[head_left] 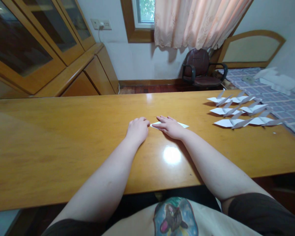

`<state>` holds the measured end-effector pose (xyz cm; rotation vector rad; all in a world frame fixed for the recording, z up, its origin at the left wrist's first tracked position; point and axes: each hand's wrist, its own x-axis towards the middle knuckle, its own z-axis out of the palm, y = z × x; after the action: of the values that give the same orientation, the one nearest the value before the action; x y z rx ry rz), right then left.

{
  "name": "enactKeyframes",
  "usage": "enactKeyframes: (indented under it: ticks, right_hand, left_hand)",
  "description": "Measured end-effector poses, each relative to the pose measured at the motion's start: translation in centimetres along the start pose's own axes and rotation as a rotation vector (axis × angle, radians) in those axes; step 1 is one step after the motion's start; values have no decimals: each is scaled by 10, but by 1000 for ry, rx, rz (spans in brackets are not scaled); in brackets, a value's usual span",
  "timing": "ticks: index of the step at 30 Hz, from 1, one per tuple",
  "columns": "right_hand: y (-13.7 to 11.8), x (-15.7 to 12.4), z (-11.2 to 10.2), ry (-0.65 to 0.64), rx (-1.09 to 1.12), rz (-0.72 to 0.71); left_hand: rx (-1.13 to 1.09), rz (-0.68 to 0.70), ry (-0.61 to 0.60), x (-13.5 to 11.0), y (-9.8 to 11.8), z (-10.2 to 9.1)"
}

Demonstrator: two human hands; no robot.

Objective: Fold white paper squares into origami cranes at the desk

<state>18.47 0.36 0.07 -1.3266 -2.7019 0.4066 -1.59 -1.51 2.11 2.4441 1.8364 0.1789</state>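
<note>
A small white folded paper, long and pointed at both ends, lies flat on the glossy wooden table in front of me. My right hand rests palm down on top of it, fingers stretched out and pressing it flat. My left hand sits just left of the paper's pointed tip, fingers curled under into a loose fist, fingertips at or near the tip. Whether it pinches the paper I cannot tell.
Several finished white folded paper figures lie in rows at the table's right end. Behind stand a dark office chair, a bed with a checked cover, a wooden glass-door cabinet on the left, and a curtained window.
</note>
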Motion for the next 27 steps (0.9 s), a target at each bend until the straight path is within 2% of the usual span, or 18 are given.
enactKeyframes:
  ticks: [11,23,27]
  right_hand:
    - [-1,1,-1,-2,-9,1]
    - [3,1,3,-1,-36,-5]
    - [2,0,3,-4,-40,-6]
  left_hand:
    - [-51,11,29,12,-3,4]
    - [-33,-59,40,9,-3,1]
    - [1,-138,39,7,0,-1]
